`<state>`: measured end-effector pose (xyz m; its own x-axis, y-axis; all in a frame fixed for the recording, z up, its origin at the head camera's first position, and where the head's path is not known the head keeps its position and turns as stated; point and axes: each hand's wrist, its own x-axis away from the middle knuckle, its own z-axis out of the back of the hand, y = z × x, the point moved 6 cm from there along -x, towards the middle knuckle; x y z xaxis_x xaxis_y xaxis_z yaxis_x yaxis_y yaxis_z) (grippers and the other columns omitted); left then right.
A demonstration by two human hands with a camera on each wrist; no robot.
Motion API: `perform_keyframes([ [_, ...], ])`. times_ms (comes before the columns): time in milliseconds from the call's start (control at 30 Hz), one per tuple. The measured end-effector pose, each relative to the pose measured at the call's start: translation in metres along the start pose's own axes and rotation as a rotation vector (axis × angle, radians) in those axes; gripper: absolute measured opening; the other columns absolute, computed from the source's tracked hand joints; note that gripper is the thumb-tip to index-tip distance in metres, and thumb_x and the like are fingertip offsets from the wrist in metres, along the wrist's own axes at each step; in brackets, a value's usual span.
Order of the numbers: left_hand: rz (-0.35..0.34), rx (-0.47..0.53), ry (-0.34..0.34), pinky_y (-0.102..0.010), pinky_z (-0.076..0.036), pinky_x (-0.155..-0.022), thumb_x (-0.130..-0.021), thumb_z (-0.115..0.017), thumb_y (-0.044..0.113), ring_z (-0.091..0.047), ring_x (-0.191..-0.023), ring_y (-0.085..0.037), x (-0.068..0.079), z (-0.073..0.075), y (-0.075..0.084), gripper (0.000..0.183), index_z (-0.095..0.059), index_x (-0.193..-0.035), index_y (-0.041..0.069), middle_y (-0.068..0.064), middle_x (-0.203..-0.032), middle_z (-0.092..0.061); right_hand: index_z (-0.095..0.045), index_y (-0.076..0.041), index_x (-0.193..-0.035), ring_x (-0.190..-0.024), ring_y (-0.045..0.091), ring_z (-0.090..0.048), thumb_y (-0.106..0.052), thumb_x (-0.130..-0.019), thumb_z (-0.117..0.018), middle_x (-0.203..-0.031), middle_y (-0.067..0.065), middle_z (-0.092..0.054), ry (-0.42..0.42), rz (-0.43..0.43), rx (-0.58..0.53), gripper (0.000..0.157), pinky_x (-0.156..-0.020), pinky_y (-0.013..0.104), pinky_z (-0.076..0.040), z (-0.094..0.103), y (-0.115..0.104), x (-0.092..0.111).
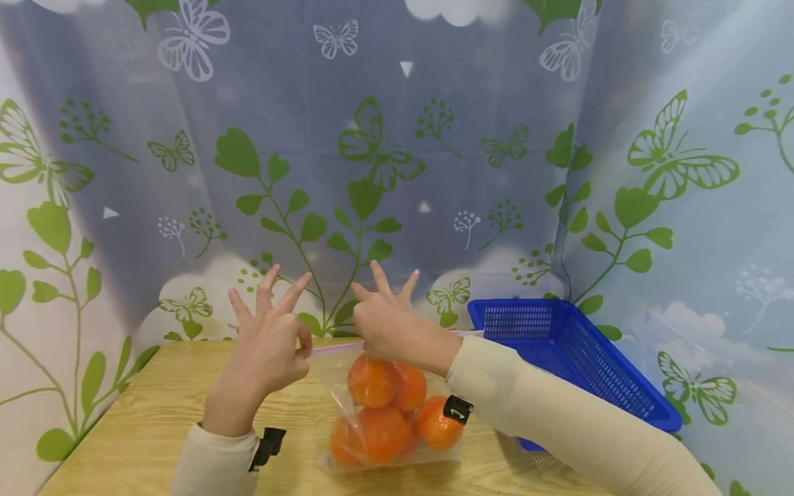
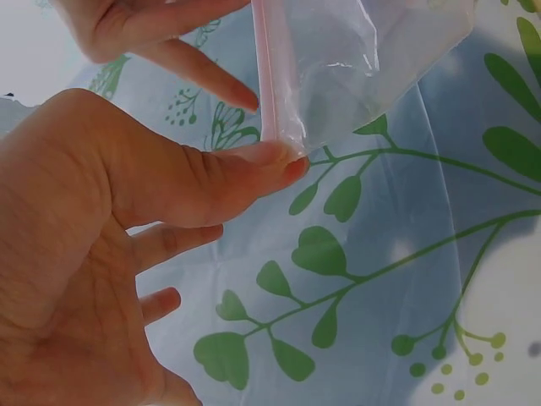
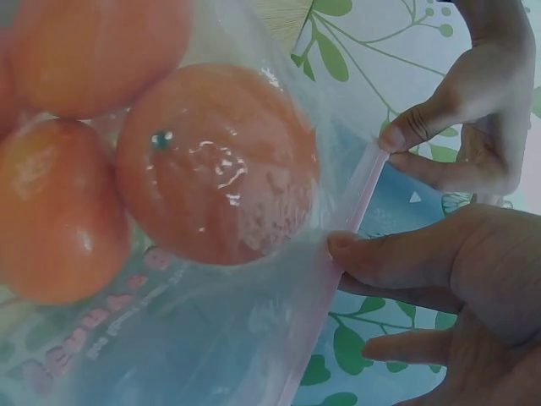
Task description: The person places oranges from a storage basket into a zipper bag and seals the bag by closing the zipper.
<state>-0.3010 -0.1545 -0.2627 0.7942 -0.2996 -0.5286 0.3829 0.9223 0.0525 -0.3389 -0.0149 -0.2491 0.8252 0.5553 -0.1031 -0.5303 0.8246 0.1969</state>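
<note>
A clear zip bag (image 1: 338, 396) with a pink seal strip stands on the wooden table, bulging with several oranges (image 1: 384, 434). My left hand (image 1: 263, 351) pinches the left end of the strip between thumb and index finger, its other fingers spread upward. Further along the same strip, my right hand (image 1: 391, 320) pinches the seal with thumb and index finger. In the right wrist view, both hands grip the pink strip (image 3: 359, 199) a short way apart, and an orange (image 3: 220, 165) presses against the plastic. The left wrist view shows the bag corner under my left thumb (image 2: 254, 161).
A blue plastic basket (image 1: 611, 368) stands at the right, partly behind my right sleeve (image 1: 558, 420). The wooden table (image 1: 143, 420) extends to the left. A curtain (image 1: 384, 158) printed with butterflies and leaves encloses the back and sides.
</note>
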Motion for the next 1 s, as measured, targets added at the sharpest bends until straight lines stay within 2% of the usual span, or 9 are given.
perform_keyframes([
  [233, 0.004, 0.005, 0.004, -0.097, 0.0, -0.101, -0.064, -0.075, -0.003, -0.003, -0.157, -0.049, 0.001, 0.0, -0.002, 0.034, -0.067, -0.052, 0.028, -0.012, -0.166, -0.036, -0.07, -0.025, -0.064, -0.16, 0.046, 0.001, -0.024, -0.081, -0.086, -0.167, 0.005, -0.036, -0.004, -0.013, -0.015, 0.023, -0.107, 0.094, -0.008, -0.002, 0.013, 0.006],
  [533, 0.0, 0.007, 0.005, -0.098, 0.0, -0.101, -0.066, -0.074, -0.003, -0.003, -0.157, -0.049, 0.002, 0.0, -0.004, 0.037, -0.065, -0.051, 0.029, -0.013, -0.166, -0.037, -0.067, -0.023, -0.062, -0.16, 0.046, -0.004, -0.032, -0.082, -0.087, -0.166, 0.007, -0.038, 0.0, -0.013, -0.029, 0.03, -0.106, 0.094, -0.008, -0.002, 0.023, 0.011],
  [1000, -0.001, 0.023, 0.013, -0.098, 0.002, -0.1, -0.066, -0.074, -0.004, -0.002, -0.157, -0.049, 0.003, -0.001, -0.005, 0.038, -0.065, -0.05, 0.03, -0.013, -0.166, -0.037, -0.073, -0.023, -0.067, -0.16, 0.046, -0.006, -0.02, -0.081, -0.086, -0.164, 0.008, -0.042, -0.01, -0.033, -0.047, 0.02, -0.106, 0.094, -0.007, -0.002, 0.038, 0.021],
])
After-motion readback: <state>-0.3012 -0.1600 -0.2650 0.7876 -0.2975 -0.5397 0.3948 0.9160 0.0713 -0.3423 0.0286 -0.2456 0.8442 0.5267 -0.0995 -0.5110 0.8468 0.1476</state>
